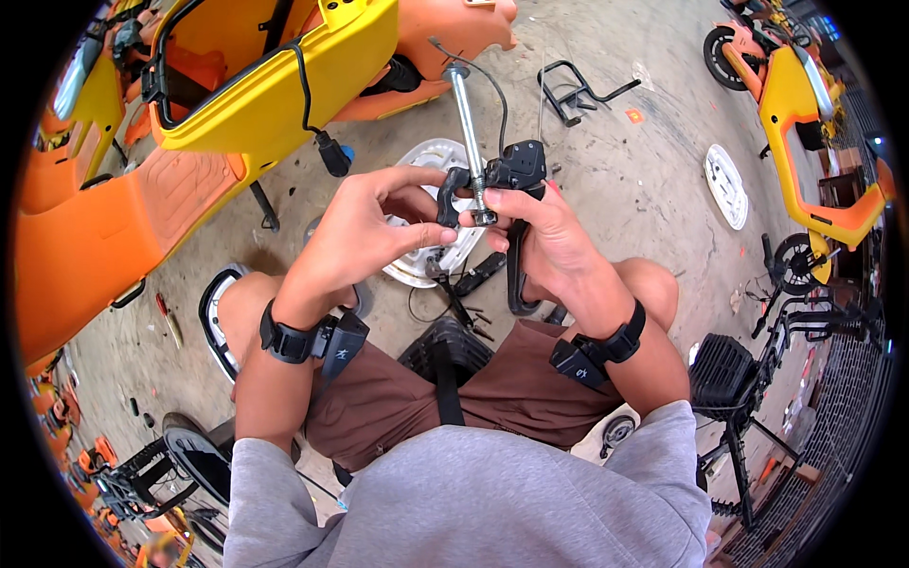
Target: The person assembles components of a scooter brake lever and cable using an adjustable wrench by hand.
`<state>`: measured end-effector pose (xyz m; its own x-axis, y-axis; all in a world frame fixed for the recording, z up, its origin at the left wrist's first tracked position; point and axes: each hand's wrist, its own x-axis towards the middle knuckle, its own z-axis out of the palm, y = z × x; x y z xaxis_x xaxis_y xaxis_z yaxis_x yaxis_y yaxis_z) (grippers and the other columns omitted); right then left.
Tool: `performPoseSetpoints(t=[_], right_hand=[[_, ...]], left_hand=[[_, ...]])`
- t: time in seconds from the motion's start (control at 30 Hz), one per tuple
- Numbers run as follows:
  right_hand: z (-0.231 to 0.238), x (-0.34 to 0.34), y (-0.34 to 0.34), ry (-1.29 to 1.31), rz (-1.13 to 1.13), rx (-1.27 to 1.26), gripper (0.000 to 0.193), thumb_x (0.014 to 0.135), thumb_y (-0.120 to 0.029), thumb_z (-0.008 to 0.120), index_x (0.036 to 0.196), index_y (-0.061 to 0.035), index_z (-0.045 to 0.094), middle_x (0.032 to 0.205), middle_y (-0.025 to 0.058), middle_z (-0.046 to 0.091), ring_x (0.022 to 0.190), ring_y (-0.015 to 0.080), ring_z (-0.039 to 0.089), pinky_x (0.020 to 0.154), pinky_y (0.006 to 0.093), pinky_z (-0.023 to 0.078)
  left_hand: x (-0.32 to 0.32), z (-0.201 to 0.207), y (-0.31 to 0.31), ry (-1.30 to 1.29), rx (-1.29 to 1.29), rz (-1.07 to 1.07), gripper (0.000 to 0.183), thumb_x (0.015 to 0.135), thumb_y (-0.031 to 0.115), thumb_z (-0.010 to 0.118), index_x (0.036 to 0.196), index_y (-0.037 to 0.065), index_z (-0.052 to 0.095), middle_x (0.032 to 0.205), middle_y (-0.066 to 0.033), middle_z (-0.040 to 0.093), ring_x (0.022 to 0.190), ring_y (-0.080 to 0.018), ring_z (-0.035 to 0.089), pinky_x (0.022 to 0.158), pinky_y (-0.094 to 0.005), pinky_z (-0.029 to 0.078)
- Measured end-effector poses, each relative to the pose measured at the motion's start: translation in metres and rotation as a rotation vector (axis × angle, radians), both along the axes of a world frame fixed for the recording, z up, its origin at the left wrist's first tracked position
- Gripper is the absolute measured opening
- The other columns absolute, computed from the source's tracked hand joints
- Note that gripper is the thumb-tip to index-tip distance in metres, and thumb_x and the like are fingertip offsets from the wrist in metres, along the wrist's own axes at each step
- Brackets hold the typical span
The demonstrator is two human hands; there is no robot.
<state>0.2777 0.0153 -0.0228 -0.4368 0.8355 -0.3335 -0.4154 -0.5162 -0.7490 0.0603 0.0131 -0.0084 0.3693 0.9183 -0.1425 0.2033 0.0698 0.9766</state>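
In front of me a long silver rod [466, 118] stands almost upright in the picture, with a threaded section and a dark nut at its near end. My right hand [552, 232] is closed, its thumb pressed near that threaded end. A black block-shaped part [517, 167] with a thin cable lies against the rod, above the right thumb. My left hand [374, 227] pinches a curved black piece [452, 195] just left of the rod. Fingers partly cover where these parts meet, so I cannot tell whether they are joined.
Beyond my hands lies a white oval cover [417, 268] with black parts around it. A yellow and orange scooter body [275, 114] fills the upper left. A black tubular frame [573, 93], another white panel [725, 187] and a yellow scooter [791, 142] are farther right.
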Motion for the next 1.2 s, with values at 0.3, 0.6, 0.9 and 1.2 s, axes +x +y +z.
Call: performPoseSetpoints(t=[0.3,0.6,0.9,1.2], right_hand=[[0.004,0.006,0.0,0.017,0.038,-0.036,0.034,0.083,-0.016,0.07,0.114,-0.0059,0.063,0.102,0.002,0.069,0.083,0.0061,0.061,0.061,0.02,0.046],[0.0,0.01,0.002,-0.025,0.087,0.031,0.032,0.079,-0.01,0.074,0.11,-0.0047,0.064,0.095,0.0012,0.068,0.073,0.0057,0.059,0.056,0.0194,0.045],[-0.002,0.002,-0.001,-0.144,0.041,0.154,0.031,0.078,-0.006,0.076,0.105,-0.0036,0.062,0.087,0.0021,0.067,0.066,0.0068,0.06,0.052,0.0208,0.046],[-0.004,-0.004,-0.005,-0.247,-0.048,0.25,0.037,0.077,-0.005,0.076,0.108,-0.001,0.057,0.088,0.0038,0.066,0.069,0.0082,0.062,0.052,0.0217,0.047]], left_hand=[[0.011,-0.011,-0.004,0.035,0.474,0.065,0.061,0.064,0.018,0.09,0.115,0.0,0.061,0.098,-0.0101,0.07,0.086,-0.0194,0.068,0.075,-0.0307,0.054],[0.01,-0.018,-0.004,-0.011,0.419,0.062,0.059,0.064,0.021,0.091,0.11,-0.003,0.063,0.092,-0.0105,0.07,0.083,-0.0154,0.068,0.072,-0.0277,0.054],[0.012,-0.017,-0.007,-0.105,0.051,0.127,0.051,0.075,0.019,0.085,0.111,-0.007,0.06,0.09,-0.0112,0.07,0.076,-0.012,0.066,0.067,-0.0243,0.052],[0.014,-0.014,-0.004,-0.388,-0.234,0.14,0.057,0.084,0.014,0.077,0.124,-0.017,0.05,0.091,-0.0173,0.07,0.076,-0.0151,0.068,0.064,-0.0259,0.056]])
